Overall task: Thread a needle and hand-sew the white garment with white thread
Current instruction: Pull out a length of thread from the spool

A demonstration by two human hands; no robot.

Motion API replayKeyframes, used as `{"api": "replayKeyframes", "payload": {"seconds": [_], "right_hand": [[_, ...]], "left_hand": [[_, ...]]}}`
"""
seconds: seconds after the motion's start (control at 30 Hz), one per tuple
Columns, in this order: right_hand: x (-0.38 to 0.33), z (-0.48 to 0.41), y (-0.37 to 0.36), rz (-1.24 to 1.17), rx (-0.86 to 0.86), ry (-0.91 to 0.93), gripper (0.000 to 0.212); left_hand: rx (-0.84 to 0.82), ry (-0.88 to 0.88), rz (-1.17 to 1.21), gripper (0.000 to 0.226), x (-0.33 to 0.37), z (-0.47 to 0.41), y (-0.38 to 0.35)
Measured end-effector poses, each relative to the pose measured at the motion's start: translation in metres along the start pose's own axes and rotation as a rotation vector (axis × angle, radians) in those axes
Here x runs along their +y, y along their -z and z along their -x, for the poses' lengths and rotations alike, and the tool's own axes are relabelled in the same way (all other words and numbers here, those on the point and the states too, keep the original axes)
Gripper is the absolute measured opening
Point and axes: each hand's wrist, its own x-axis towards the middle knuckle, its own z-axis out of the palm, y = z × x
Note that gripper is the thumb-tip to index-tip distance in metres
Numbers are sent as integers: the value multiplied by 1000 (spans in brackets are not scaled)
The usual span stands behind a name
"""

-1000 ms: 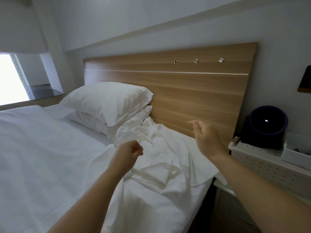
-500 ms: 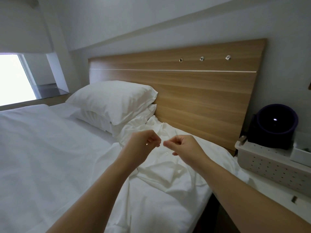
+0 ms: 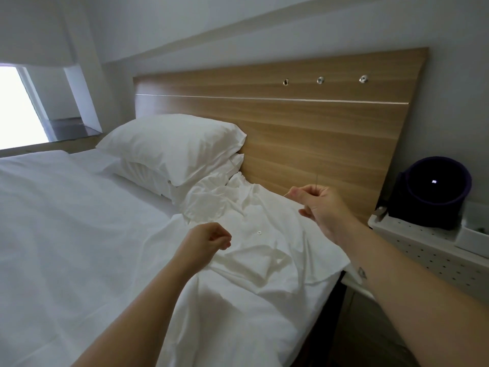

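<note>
The white cloth garment (image 3: 254, 234) lies on the white-sheeted bed (image 3: 66, 221) before the wooden plank headboard (image 3: 304, 123), two stacked white pillows (image 3: 172, 144) to its left, a white perforated tray (image 3: 412, 242) to its right. My left hand (image 3: 205, 241) hovers over its left edge, my right hand (image 3: 321, 205), pinching a thin needle (image 3: 316, 178), over its far right.

Dim, soft daylight enters from the blown-out window (image 3: 16, 112) at left; wide-angle bending curves the edges.

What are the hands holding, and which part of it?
The right hand pinches a needle near its lower end, and the rest sticks up. The left hand is curled; whether it holds thread is too fine to see.
</note>
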Motion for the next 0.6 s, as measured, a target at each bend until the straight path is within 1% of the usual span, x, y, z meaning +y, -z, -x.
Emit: {"api": "replayKeyframes", "payload": {"seconds": [0.2, 0.3, 0.33, 0.4, 0.43, 0.53, 0.6], "right_hand": [[34, -18, -7, 61, 79, -49, 22], [54, -27, -11, 108, 67, -77, 19], [61, -30, -12, 120, 65, -82, 17], [71, -36, -12, 139, 69, -84, 17], [75, -39, -11, 155, 74, -84, 17], [88, -47, -9, 243, 105, -82, 19], [94, -50, -7, 301, 138, -84, 22]], "left_hand": [[-78, 126, 8, 13, -38, -2, -15], [-95, 124, -34, 11, -51, -8, -18], [-68, 111, -81, 13, -55, -11, -18], [4, 86, -209, 25, -64, -18, -19], [15, 74, -282, 31, -69, -22, -20], [-80, 129, -503, 45, -88, -39, -31], [-169, 211, -630, 46, -99, -47, -39]]}}
